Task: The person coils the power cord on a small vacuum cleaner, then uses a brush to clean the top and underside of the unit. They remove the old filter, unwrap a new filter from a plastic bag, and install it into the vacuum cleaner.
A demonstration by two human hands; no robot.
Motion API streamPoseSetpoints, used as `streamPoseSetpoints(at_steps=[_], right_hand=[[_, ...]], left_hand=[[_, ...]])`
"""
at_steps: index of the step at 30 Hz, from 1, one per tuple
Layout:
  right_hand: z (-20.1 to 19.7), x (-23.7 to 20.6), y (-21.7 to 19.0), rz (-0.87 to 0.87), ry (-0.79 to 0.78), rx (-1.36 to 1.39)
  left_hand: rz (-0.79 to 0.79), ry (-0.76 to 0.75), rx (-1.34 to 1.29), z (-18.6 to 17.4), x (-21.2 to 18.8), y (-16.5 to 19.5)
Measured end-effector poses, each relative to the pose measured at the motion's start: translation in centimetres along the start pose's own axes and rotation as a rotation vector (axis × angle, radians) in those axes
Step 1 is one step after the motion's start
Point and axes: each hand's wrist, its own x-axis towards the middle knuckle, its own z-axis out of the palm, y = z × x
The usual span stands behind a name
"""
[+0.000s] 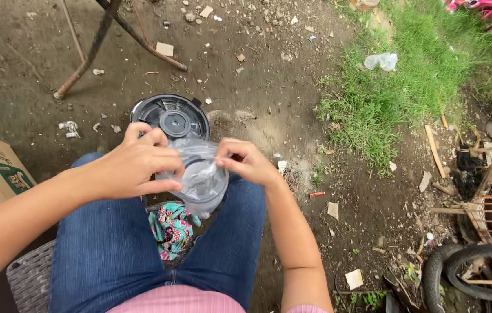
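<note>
Left hand (136, 165) and right hand (246, 162) both pinch the clear plastic bag (202, 179). Contents apparently liquid. Keep the mouth held upright

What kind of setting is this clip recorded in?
Probably an outdoor yard: bare dirt ground scattered with litter, a patch of grass, and a tyre beside scrap wood. The person sits there with both hands on a clear plastic bag.

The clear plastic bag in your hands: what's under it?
Below the clear plastic bag lie a patterned cloth between the knees and a black round lid on the dirt. The bag and left hand cover the lid's near edge.
</note>
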Motion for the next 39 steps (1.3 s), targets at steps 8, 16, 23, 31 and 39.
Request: streamPoseSetpoints(at_steps=[8,16,23,31,39], right_hand=[[1.7,1.4,-3.4,-0.077,0.093,-0.253],[1.0,1.6,-0.6,-0.074,0.071,-0.213],[1.7,1.4,4.8,-0.123,0.480,0.356],[6.3,3.4,6.9,-0.136,0.788,1.015],[6.1,1.4,5.5,-0.014,0.532,0.837]], left_hand=[[-0.160,0.185,0.334,1.1,0.4,0.4],[-0.095,0.101,0.239,1.8,-0.5,-1.2],[-0.209,0.348,-0.306,3.6,-3.7,-6.5],[-0.510,0.682,-1.631,9.9,-3.5,-6.3],[-0.440,0.937,-1.682,6.6,-3.4,-6.1]])
